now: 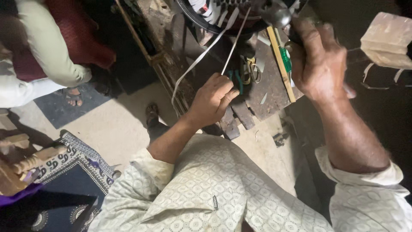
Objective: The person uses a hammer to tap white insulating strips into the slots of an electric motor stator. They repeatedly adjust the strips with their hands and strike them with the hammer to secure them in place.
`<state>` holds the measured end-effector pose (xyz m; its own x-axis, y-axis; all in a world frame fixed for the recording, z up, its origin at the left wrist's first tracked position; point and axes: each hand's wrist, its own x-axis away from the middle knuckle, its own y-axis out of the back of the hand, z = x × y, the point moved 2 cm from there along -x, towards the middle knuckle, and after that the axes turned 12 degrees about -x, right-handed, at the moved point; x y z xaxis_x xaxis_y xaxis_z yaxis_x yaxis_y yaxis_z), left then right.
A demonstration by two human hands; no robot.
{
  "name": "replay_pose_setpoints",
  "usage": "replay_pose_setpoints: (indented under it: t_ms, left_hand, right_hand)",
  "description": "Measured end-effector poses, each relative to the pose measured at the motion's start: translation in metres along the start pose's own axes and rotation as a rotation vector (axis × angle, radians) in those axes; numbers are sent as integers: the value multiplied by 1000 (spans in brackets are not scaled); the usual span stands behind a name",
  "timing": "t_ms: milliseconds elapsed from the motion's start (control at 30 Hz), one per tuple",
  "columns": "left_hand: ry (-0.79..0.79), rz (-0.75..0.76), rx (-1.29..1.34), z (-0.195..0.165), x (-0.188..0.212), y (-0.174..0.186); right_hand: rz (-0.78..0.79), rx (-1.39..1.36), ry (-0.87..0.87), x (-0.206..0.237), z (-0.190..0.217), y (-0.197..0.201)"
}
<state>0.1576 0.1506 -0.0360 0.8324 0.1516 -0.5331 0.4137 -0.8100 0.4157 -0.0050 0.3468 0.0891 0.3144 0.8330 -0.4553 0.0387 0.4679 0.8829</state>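
Head view: over a scarred wooden worktop [274, 92], the left hand [212, 101] pinches a thin white strip [235, 41] upright at its lower end, steadying it. The right hand [317, 64], just right of the strip, is clenched round a hammer [278, 17] raised above it. Scissors [251, 73] lie beside the strip's foot; another person's sandalled foot [73, 96] rests well left.
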Motion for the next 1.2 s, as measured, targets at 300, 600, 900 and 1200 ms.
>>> replay_pose_setpoints:
  t_ms: [300, 600, 900, 1200]
  left_hand:
    - [-57, 122, 272, 44, -25, 55]
    - [-51, 213, 396, 74, -40, 86]
    - [-76, 254, 401, 101, -33, 92]
    - [-135, 223, 387, 109, -35, 86]
  right_hand:
    - [417, 749, -202, -108, 56, -19]
    - [441, 800, -156, -145, 85, -29]
    - [445, 584, -431, -166, 86, -26]
    - [736, 838, -483, -206, 92, -23]
